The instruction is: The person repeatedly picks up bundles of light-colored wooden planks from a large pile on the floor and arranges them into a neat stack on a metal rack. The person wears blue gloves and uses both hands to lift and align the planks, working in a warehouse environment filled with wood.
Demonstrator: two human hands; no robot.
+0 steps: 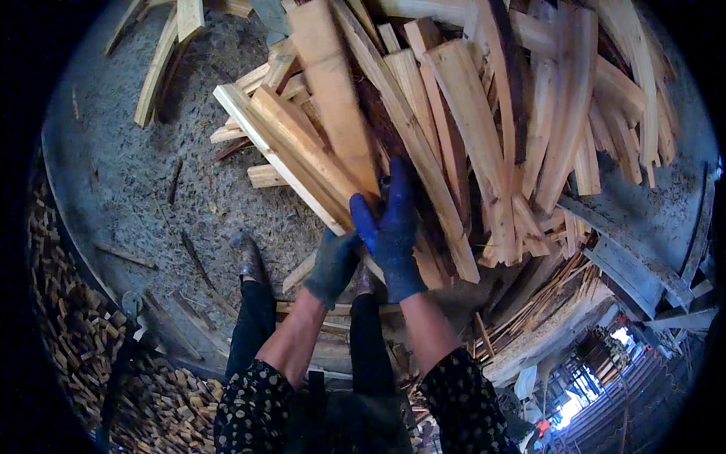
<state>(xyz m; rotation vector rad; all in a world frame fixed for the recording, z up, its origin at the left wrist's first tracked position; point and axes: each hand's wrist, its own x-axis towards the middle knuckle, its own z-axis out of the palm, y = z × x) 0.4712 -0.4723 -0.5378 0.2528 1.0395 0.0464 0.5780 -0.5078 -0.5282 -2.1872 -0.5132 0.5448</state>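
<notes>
Both hands wear dark work gloves. My left hand (333,266) is wrapped round the near ends of two pale wood slats (291,155), its fingers mostly hidden under them. Close beside it, my right hand (391,246) has its thumb and fingers on either side of the near end of a wide orange-brown plank (333,91). That plank lies along the slats and points away from me, slightly blurred. To the right of it, a long narrow strip of wood (412,136) slants past my right hand.
A large heap of split wood (484,136) spreads across the far right. A few loose sticks (160,72) lie on the rough grey floor (204,151) at far left. Many small blocks (83,340) are piled at near left. My boot (246,253) stands left of my hands; a metal frame (628,265) is at right.
</notes>
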